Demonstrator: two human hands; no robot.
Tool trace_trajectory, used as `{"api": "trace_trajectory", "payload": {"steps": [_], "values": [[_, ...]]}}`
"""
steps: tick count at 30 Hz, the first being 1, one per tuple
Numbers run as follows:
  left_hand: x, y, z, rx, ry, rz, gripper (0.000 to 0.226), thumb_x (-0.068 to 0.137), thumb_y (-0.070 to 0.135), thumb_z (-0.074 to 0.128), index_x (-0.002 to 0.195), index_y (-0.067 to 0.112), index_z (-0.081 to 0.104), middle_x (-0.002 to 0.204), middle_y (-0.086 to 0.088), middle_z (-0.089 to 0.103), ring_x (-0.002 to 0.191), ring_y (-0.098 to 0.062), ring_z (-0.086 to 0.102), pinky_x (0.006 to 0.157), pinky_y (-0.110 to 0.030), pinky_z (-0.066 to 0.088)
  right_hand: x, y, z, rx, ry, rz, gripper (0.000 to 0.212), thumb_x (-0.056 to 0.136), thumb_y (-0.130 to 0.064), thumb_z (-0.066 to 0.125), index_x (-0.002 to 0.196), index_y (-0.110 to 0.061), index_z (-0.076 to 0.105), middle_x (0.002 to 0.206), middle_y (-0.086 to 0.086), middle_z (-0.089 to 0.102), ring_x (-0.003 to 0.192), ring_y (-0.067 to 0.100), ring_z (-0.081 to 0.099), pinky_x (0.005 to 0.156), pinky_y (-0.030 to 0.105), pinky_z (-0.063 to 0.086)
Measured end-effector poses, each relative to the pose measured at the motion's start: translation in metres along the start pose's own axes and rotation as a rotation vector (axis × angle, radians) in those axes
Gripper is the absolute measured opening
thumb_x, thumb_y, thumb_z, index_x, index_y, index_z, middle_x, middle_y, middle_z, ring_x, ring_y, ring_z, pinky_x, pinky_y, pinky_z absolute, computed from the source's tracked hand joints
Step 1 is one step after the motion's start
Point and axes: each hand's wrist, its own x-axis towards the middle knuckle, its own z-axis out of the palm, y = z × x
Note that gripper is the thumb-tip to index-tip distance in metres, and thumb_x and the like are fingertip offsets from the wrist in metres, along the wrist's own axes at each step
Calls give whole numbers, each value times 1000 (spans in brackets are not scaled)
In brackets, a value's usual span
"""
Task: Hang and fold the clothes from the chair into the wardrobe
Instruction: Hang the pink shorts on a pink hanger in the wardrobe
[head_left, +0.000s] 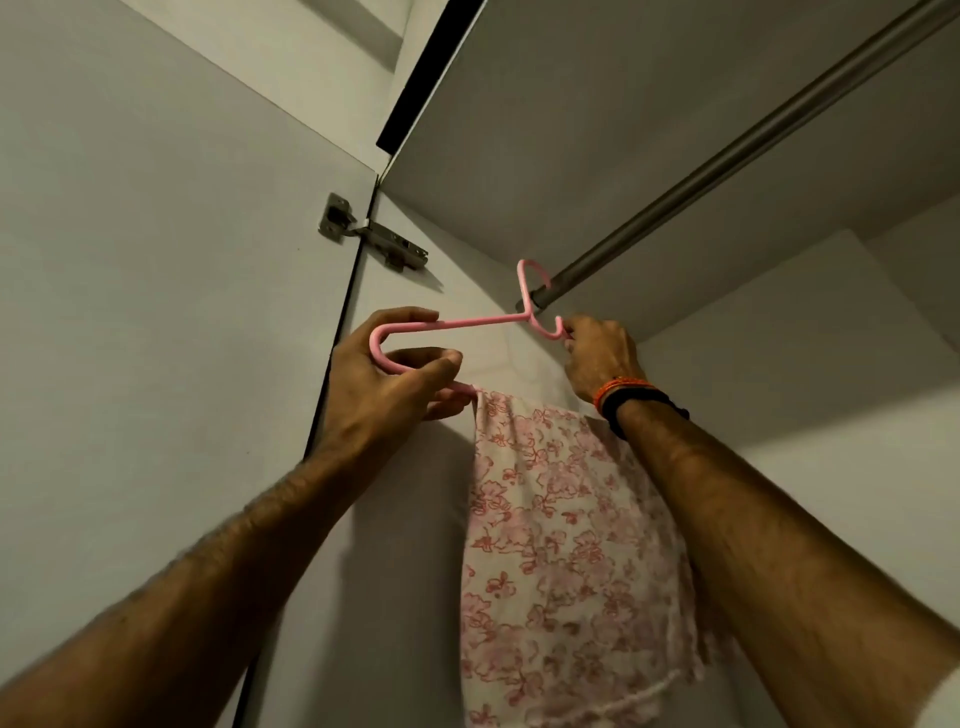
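Landmark: metal rail (727, 150), running across the top of the wardrobe interior (571, 130).
Hanger: pink plastic hanger (467, 322), its hook looped over the near end of the rail, its body just below the rail and tilted.
Garment: white cloth with a pink floral print (561, 530), draped over the hanger's lower bar and hanging well below the rail.
Left hand: left hand (395, 374), below and left of the rail end, fingers and thumb curled round the hanger's curved left end.
Right hand: right hand (597, 353), just below the rail end, fingertips pinching the hanger's right end; orange and dark bands (628, 397) circle the wrist.
Door: wardrobe door (156, 234), left of the rail, joined by a metal hinge (374, 239).
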Motion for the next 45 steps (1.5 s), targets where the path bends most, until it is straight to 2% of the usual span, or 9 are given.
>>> {"api": "trace_trajectory", "payload": {"steps": [10,13,20,26,31,35,38,42,45], "values": [[32,-15,16,18,-90,2,51,79,7,77,124,9,54,97,-21,71,79,-30,75,72,-46,62,30,1,22,43,-117,98,45,96,-13,55,139,-6,45,135,23,47,124,38,48,103,40,42],[36,-22,22,57,-117,-17,50,79,7,77,123,8,54,99,-19,71,79,-29,75,72,-46,62,20,13,32,55,-187,121,48,97,-15,55,143,-8,43,138,21,44,127,35,46,104,36,40],[28,-27,23,85,-182,-28,51,78,-3,76,122,5,52,88,-19,71,77,-29,75,69,-43,62,4,35,46,135,-142,67,55,94,-9,56,146,-12,38,139,16,42,128,33,44,108,36,37],[27,-30,23,126,-154,-36,52,76,-1,78,121,7,53,87,-16,72,75,-26,75,66,-38,62,2,34,52,178,-158,63,58,97,-17,54,151,-16,32,146,13,38,133,32,41,110,39,36],[25,-30,25,122,-88,-116,53,75,-1,79,122,11,57,90,-18,73,76,-28,75,72,-47,62,-2,32,52,173,-292,86,73,102,-30,49,158,-21,4,164,6,11,147,33,22,118,43,24],[24,-28,28,227,55,-205,55,68,10,86,116,13,60,90,-14,73,67,-21,74,65,-40,63,-3,35,53,150,-397,68,79,103,-39,44,156,-24,-12,165,4,-13,152,31,4,121,42,9],[18,-28,26,377,150,-160,61,67,17,89,119,14,56,81,-8,73,61,-17,73,65,-36,63,-7,36,56,114,-445,42,78,104,-43,38,155,-23,-18,162,7,-21,152,30,0,122,39,6],[12,-24,21,615,164,-43,75,68,24,89,130,15,47,93,-8,72,77,-22,72,79,-41,61,-11,30,50,165,-379,47,78,103,-42,41,157,-19,-12,164,9,-15,151,33,7,122,40,9],[5,-22,14,652,194,-23,76,76,18,83,139,19,40,92,-6,72,76,-24,72,81,-45,60,-25,27,45,192,-230,23,69,100,-35,51,157,-17,16,159,16,27,139,39,37,115,48,33]]}}
